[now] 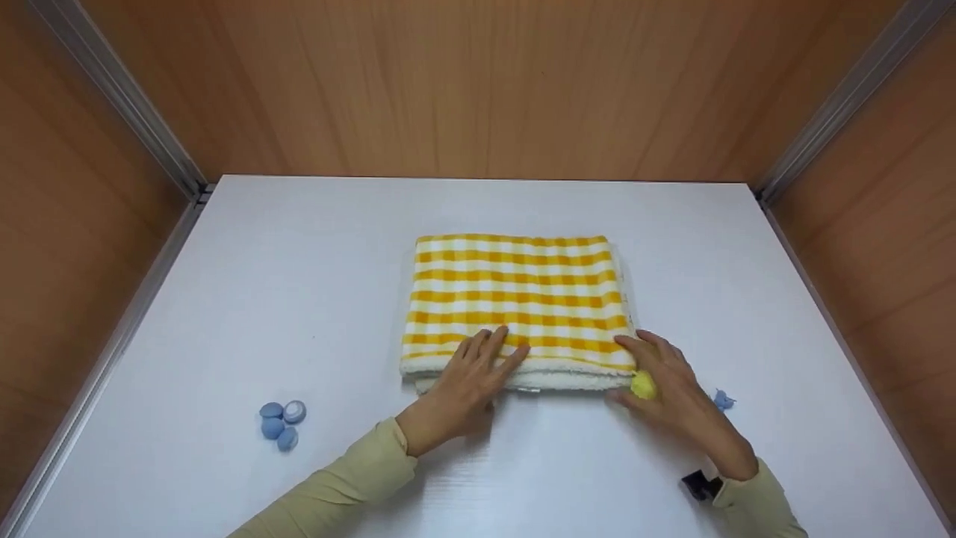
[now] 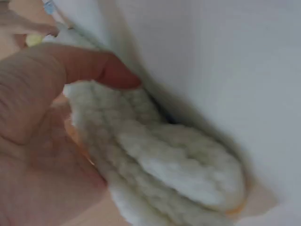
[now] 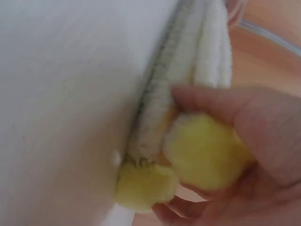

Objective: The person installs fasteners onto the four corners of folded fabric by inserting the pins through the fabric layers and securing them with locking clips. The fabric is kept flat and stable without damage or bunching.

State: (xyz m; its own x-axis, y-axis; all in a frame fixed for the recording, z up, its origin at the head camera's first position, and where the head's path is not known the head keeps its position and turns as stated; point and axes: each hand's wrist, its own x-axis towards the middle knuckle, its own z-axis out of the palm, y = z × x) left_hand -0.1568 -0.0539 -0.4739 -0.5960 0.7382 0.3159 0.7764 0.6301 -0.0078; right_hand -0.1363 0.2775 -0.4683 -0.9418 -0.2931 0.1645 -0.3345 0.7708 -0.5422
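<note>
One folded checked blanket (image 1: 515, 291) at the middle of the white bench (image 1: 336, 261)

From where I stand, a wood-grain panel (image 1: 82, 224) closes off the far left. Four small rounded blue pieces (image 1: 272, 427) sit clustered on the bench, well apart from the blanket. Next comes the left hand (image 1: 464, 373), fingers spread over the yellow-and-white checks, thumb against the fleecy white layers, pinching the front edge. The blanket lies flat, its fleecy layers showing along that edge. At its front right corner are two yellow pompoms (image 3: 204, 153). The right hand (image 1: 667, 381) curves round that corner, holding it between thumb and fingers, the pompoms between them. A black object (image 1: 700, 486) sits beside the right sleeve (image 1: 758, 504); a small blue object (image 1: 723, 400) lies just beyond the right wrist.
</note>
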